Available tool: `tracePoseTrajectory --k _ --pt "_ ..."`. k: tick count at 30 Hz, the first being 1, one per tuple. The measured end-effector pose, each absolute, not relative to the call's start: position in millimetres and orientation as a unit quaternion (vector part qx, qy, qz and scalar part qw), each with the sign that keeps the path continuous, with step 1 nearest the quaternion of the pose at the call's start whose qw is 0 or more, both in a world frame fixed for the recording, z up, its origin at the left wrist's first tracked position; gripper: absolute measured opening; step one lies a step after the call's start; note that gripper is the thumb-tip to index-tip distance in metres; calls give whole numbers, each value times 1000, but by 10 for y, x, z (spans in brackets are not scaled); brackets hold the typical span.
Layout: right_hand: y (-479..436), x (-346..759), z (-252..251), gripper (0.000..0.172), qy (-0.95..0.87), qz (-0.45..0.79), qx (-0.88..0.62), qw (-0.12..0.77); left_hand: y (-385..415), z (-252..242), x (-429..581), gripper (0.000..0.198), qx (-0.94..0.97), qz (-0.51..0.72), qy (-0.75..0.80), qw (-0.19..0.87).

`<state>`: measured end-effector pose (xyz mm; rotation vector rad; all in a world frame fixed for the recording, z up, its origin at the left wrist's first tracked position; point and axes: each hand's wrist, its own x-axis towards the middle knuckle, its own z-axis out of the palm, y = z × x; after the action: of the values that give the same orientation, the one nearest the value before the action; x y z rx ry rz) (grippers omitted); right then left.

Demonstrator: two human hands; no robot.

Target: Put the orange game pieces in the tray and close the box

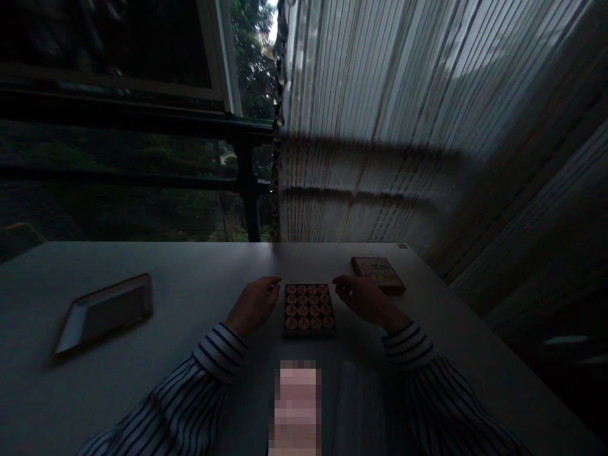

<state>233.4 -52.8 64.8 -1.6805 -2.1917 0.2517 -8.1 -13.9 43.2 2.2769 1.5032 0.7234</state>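
On the table in front of me lies a square tray of round Chinese chess pieces [308, 307], pale discs with red characters set in rows. My left hand [255, 305] is just left of the tray, apart from it, with fingers loosely bent and nothing seen in them. To the right of the tray, also a little off it, is my right hand [363, 299], its thumb and fingers parted and holding nothing visible. Behind the right hand sits a flat box [380, 271] with dark marks on top; the hand covers part of its near side.
A shallow rectangular frame-like lid or tray [114, 310] rests on the white table [204, 266] to the left. Something clear and flat [360, 405] is faintly visible near me. Beyond the table are a dark railing [247, 171] and a striped curtain [361, 114]. The light is dim.
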Motion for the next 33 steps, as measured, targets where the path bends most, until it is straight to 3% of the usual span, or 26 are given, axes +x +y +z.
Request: tracePoseTrajectory --k 5,13,33 --pt "-680 2312 322 31 -721 200 -602 280 -418 175 -158 37 790 275 520 172" --pt "-787 2240 248 35 -685 319 -561 338 -593 -11 -149 33 836 305 430 150" --pt "-823 2170 286 37 -680 353 -551 331 -727 20 -143 33 840 303 422 156"
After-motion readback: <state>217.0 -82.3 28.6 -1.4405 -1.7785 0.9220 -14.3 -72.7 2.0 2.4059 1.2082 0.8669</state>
